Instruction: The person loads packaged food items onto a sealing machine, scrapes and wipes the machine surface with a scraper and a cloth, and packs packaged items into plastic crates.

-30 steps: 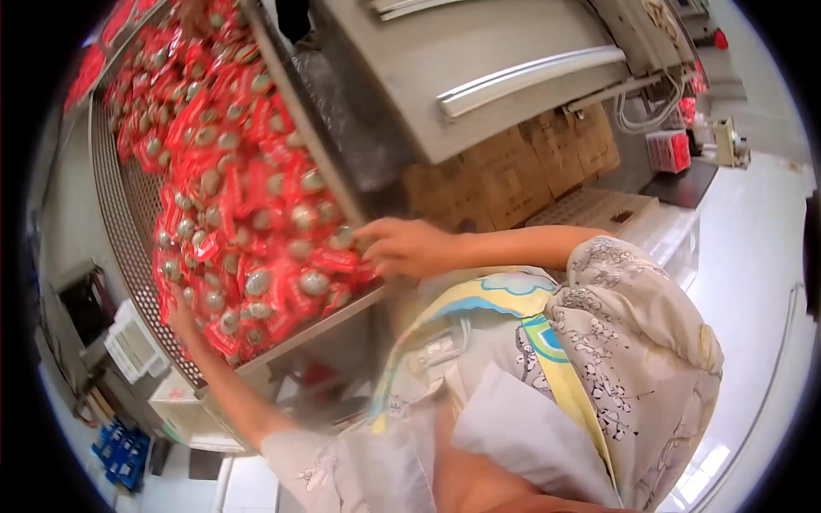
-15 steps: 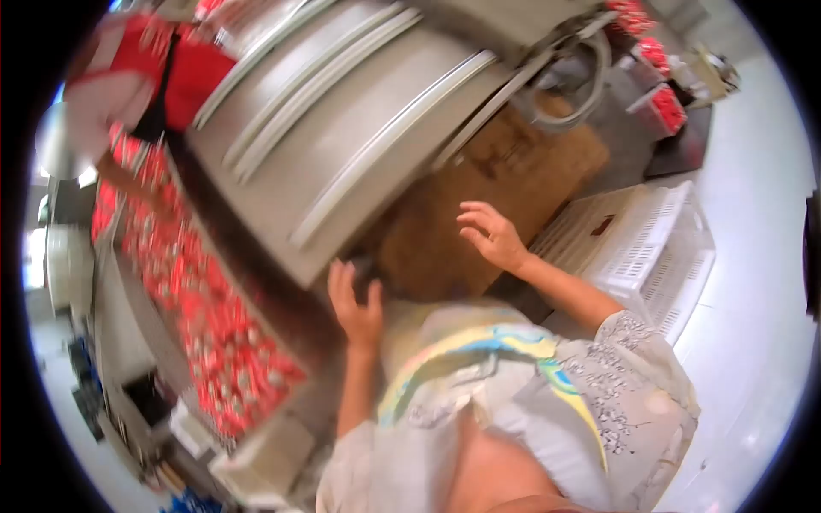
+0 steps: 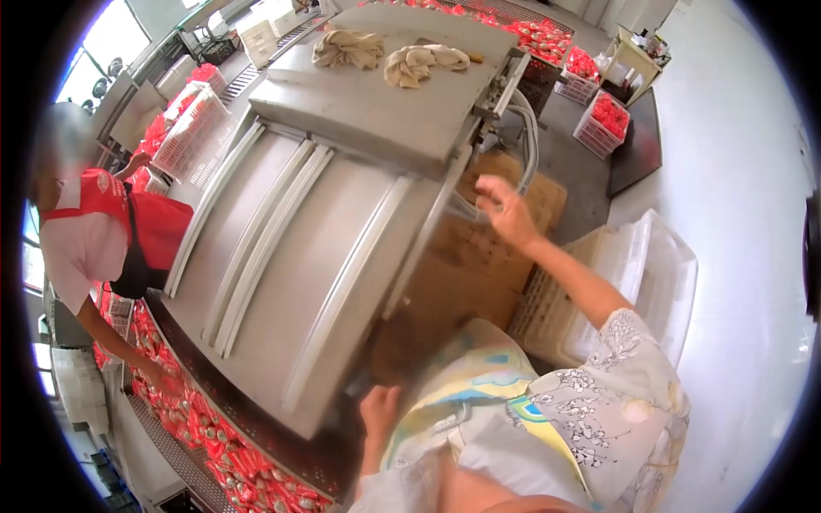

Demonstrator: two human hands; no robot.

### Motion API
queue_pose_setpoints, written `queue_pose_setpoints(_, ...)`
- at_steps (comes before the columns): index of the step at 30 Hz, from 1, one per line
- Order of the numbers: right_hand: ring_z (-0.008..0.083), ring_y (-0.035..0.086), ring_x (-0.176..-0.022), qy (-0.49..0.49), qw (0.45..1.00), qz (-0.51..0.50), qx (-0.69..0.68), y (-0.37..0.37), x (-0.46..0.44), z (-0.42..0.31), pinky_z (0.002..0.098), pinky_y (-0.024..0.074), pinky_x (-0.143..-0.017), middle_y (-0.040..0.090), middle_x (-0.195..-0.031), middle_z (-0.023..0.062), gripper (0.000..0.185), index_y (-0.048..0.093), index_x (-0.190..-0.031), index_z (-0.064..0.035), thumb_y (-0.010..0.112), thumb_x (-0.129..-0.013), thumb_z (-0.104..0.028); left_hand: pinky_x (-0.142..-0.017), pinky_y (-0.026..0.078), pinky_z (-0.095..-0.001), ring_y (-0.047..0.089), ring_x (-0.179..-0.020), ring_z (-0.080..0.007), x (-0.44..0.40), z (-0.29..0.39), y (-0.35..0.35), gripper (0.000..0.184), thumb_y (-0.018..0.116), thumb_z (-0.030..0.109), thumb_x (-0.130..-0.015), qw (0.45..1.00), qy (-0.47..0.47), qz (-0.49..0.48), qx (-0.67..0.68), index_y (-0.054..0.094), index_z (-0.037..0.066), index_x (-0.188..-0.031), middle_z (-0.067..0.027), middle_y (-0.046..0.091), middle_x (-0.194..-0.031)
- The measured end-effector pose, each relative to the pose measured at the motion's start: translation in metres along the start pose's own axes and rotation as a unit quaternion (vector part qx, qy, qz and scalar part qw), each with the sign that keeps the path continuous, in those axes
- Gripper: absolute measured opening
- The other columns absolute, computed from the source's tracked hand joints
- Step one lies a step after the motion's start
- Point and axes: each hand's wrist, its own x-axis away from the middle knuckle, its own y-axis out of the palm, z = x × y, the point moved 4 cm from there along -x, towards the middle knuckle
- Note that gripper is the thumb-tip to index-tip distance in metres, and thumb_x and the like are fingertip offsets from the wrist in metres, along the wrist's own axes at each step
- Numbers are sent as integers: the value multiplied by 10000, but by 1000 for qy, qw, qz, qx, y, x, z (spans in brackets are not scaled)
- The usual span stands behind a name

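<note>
My left hand [image 3: 379, 412] is low in front of my body, close to the near corner of a large metal machine cover [image 3: 342, 248]. Its fingers are curled in, and nothing shows in them. Raised on the other side, my right hand [image 3: 507, 212] is empty, fingers bent and a little apart, above a brown board [image 3: 479, 265] on the floor. Pale raised strips [image 3: 274, 248] run along the sloping cover. Beyond the cover's left edge, red-wrapped packets [image 3: 214, 445] fill a perforated metal trough [image 3: 256, 427].
A co-worker in a red apron [image 3: 107, 201] reaches into the packets on the left. White crates [image 3: 633, 274] stand at my right. Crumpled cloths [image 3: 419, 64] lie on the machine top. Crates of red packets [image 3: 603, 124] and looped hoses [image 3: 526, 141] are farther back.
My view has turned up and leftward, showing more of the machine. My left hand has gone from spread fingers to curled and sits lower. My right hand stays raised and empty.
</note>
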Motion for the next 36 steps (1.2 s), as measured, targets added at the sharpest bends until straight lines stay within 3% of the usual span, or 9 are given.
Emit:
queue_pose_setpoints(5,179,623,-738,7,989,145,-8,-25,-206,132,288,477,-653,657,-832,95,201,647,-949,-53,628,-871,-237,-714,488,-380,646,-783,-300,-15,2,44,325,663,347,-807,989,-145,21,-6,667,38,-906,-163,667,-833)
queue_pose_setpoints(7,307,639,-749,-29,984,167,52,-28,-282,178,359,489,-649,657,-834,156,206,652,-943,-56,610,-869,-244,-739,486,-380,645,-824,-302,-18,-4,69,324,648,339,-816,984,-175,23,-17,664,38,-936,-168,668,-864)
queue_pose_setpoints(14,316,641,-917,144,951,-46,271,-1,-422,307,426,507,-785,677,-976,98,274,697,-996,-191,583,-816,-363,-788,489,-384,638,-901,-319,-60,92,120,315,618,312,-832,976,-201,-27,79,654,31,-968,-192,662,-932)
queue_pose_setpoints(19,313,654,-907,45,921,-217,319,21,-457,333,415,494,-794,670,-953,191,353,688,-988,-52,589,-714,-252,-761,502,-400,645,-862,-314,-63,77,134,315,621,303,-832,953,-298,5,55,640,12,-950,-184,662,-918)
queue_pose_setpoints(20,285,660,-889,17,915,-259,309,22,-469,349,384,495,-786,673,-942,193,369,681,-1007,-29,586,-729,-253,-669,500,-301,606,-727,-156,-64,77,137,251,637,200,-856,968,-250,28,17,628,-14,-987,-105,669,-822)
queue_pose_setpoints(21,281,656,-899,-45,914,-259,309,19,-476,360,369,493,-793,672,-952,191,396,676,-1019,-16,603,-753,-300,-807,498,-369,637,-925,-292,-63,78,138,337,628,290,-842,945,-317,6,73,634,16,-1037,-170,660,-992)
queue_pose_setpoints(27,187,617,-784,-14,948,-222,227,-43,-483,386,325,479,-743,670,-873,113,425,638,-1006,59,624,-855,-338,-799,497,-358,637,-925,-292,-67,94,138,357,635,303,-841,949,-306,5,76,629,14,-1050,-165,663,-990)
queue_pose_setpoints(32,64,481,-572,40,993,-74,-87,-79,-409,289,195,399,-506,560,-691,11,157,589,-936,-8,634,-863,-139,-774,493,-363,636,-884,-292,-54,61,141,368,616,327,-846,952,-293,-27,88,627,22,-1052,-161,663,-959)
queue_pose_setpoints(36,50,479,-601,-80,990,-104,-48,-39,-259,107,187,401,-516,574,-797,21,260,551,-1131,-15,597,-880,-61,-748,489,-341,644,-832,-254,-38,24,130,341,629,294,-846,958,-272,-32,84,620,24,-1055,-137,670,-914)
